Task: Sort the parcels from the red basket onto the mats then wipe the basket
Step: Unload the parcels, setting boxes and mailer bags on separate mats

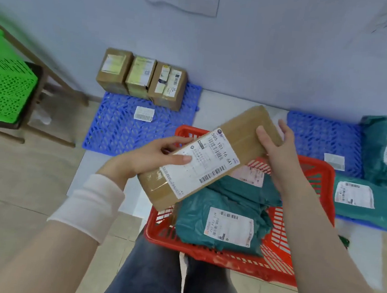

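A long brown cardboard parcel (233, 136) with a white shipping label is held tilted above the red basket (279, 253). My left hand (149, 156) grips its near end, thumb on the label. My right hand (275, 149) grips its far end. Inside the basket lie teal plastic mailer bags (204, 218) with white labels. On the left blue mat (123, 130) stand three brown boxes (142, 77) in a row, and a loose white label lies flat. The right blue mat (318, 137) carries two teal mailers (367, 200).
A green plastic basket (4, 85) sits on a dark wooden stool (31, 107) at the left. A pale wall runs behind the mats. My legs in jeans (152, 272) are just in front of the red basket. The floor is beige tile.
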A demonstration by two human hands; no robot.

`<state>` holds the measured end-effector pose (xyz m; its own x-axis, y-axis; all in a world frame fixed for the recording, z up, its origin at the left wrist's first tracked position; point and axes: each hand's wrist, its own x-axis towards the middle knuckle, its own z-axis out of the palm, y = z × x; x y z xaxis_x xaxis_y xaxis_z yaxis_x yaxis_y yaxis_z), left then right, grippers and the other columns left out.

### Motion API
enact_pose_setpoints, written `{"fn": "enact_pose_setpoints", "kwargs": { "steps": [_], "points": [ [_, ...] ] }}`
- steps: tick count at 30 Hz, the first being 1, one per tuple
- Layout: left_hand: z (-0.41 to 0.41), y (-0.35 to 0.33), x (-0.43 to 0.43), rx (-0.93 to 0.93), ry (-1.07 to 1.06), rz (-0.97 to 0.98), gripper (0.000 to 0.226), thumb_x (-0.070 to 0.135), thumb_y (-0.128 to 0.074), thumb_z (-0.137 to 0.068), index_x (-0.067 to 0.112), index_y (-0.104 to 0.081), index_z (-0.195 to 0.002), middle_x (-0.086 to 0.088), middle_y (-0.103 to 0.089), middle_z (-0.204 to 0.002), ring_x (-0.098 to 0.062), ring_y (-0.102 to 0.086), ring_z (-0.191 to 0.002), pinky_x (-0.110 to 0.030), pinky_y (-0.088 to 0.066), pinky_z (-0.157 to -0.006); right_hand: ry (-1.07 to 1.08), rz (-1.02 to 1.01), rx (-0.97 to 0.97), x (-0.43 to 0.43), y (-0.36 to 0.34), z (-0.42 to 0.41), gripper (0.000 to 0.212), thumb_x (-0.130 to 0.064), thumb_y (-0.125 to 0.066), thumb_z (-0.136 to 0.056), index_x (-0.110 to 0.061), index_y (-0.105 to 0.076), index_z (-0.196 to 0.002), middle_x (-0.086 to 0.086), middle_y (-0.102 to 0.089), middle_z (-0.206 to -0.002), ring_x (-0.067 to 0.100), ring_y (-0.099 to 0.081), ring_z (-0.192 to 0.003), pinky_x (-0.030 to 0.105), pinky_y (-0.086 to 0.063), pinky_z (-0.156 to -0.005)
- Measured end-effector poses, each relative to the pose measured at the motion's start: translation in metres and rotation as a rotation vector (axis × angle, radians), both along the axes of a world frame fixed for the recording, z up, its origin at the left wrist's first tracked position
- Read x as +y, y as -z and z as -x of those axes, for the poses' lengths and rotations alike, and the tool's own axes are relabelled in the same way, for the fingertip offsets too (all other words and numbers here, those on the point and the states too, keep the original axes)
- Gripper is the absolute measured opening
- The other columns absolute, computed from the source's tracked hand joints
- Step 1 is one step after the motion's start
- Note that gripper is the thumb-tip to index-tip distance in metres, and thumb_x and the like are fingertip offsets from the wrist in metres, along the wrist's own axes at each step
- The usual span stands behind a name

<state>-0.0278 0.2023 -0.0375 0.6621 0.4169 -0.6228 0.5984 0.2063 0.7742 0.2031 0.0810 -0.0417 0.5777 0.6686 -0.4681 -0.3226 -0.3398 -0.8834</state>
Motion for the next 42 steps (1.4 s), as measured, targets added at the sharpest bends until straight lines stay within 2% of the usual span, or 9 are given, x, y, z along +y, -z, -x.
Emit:
{"fn": "enact_pose_setpoints", "kwargs": {
  "steps": [2,4,7,10,17,23,28,35,42],
  "points": [
    [0.017,-0.002,0.012,-0.077,-0.164,0.050,0.050,0.045,-0.068,-0.064,0.046,-0.056,-0.112,-0.009,-0.063,-0.120,-0.021,-0.067,-0.098,-0.033,-0.054,-0.085,-0.004,-0.015,0.031,0.024,-0.002,0.035,0.098,-0.046,-0.070,-0.066,-0.032,-0.012,-0.144,0.012,-0.025,-0.151,0.023,-0.039,-0.131,0.047,-0.035,-0.108],
    [0.031,0.000,0.030,-0.131,-0.336,0.054,0.050,0.047,-0.066,-0.068,0.041,-0.055,-0.116,-0.006,-0.067,-0.115,-0.020,-0.069,-0.095,-0.032,-0.057,-0.079,-0.088,-0.019,0.069,0.048,-0.002,0.074,0.103,-0.055,-0.066,-0.059,-0.039,-0.009,-0.144,0.010,-0.016,-0.154,0.020,-0.033,-0.134,0.047,-0.034,-0.107],
    [0.051,0.007,0.063,-0.199,-0.496,0.063,0.057,0.049,-0.063,-0.071,0.031,-0.053,-0.124,0.002,-0.071,-0.107,-0.013,-0.070,-0.093,-0.025,-0.056,-0.073,-0.207,-0.110,0.181,0.089,0.006,0.131,0.083,-0.040,-0.064,-0.074,-0.038,-0.018,-0.143,0.003,-0.032,-0.150,0.010,-0.045,-0.124,0.039,-0.043,-0.099],
    [0.079,0.027,0.093,-0.235,-0.583,0.095,0.060,0.050,-0.062,-0.070,0.027,-0.053,-0.124,0.002,-0.072,-0.106,-0.014,-0.069,-0.095,-0.026,-0.056,-0.076,-0.234,-0.098,0.223,0.138,0.026,0.173,0.070,-0.021,-0.061,-0.086,-0.034,-0.024,-0.143,0.000,-0.044,-0.143,0.017,-0.044,-0.129,0.048,-0.042,-0.103],
    [0.168,0.108,0.151,-0.135,-0.829,0.213,0.042,0.034,-0.057,-0.086,0.030,-0.050,-0.128,0.003,-0.068,-0.116,-0.014,-0.066,-0.102,-0.028,-0.054,-0.082,-0.391,0.102,0.318,0.227,0.101,0.256,0.065,-0.024,-0.059,-0.088,-0.036,-0.026,-0.143,0.000,-0.050,-0.138,0.016,-0.049,-0.124,0.045,-0.043,-0.102],
    [0.218,0.189,0.192,0.000,-0.856,0.258,0.042,0.037,-0.058,-0.087,0.035,-0.048,-0.129,-0.004,-0.065,-0.119,-0.021,-0.066,-0.104,-0.040,-0.054,-0.089,-0.491,0.237,0.401,0.276,0.175,0.299,0.056,-0.025,-0.055,-0.091,-0.038,-0.031,-0.140,-0.007,-0.053,-0.135,0.013,-0.053,-0.120,0.044,-0.047,-0.099],
    [0.235,0.235,0.213,0.022,-0.836,0.290,0.040,0.031,-0.054,-0.091,0.031,-0.049,-0.130,0.007,-0.067,-0.115,-0.010,-0.068,-0.098,-0.019,-0.055,-0.070,-0.482,0.286,0.418,0.298,0.223,0.316,0.054,-0.017,-0.053,-0.093,-0.031,-0.031,-0.141,-0.003,-0.051,-0.137,0.016,-0.051,-0.123,0.046,-0.045,-0.101],
    [0.239,0.259,0.241,0.036,-0.744,0.190,0.042,0.024,-0.052,-0.094,0.032,-0.043,-0.134,0.008,-0.059,-0.128,-0.011,-0.058,-0.115,-0.033,-0.048,-0.097,-0.342,0.284,0.375,0.311,0.253,0.335,0.057,-0.010,-0.051,-0.093,-0.027,-0.029,-0.142,-0.004,-0.049,-0.139,0.017,-0.051,-0.123,0.047,-0.047,-0.098],
    [0.237,0.265,0.249,0.062,-0.691,0.097,0.035,0.025,-0.050,-0.094,0.034,-0.047,-0.128,0.008,-0.060,-0.124,-0.009,-0.059,-0.112,-0.028,-0.050,-0.092,-0.320,0.320,0.336,0.318,0.259,0.337,0.058,-0.012,-0.053,-0.092,-0.025,-0.028,-0.143,-0.003,-0.047,-0.140,0.015,-0.047,-0.125,0.045,-0.043,-0.102]
  ]
}}
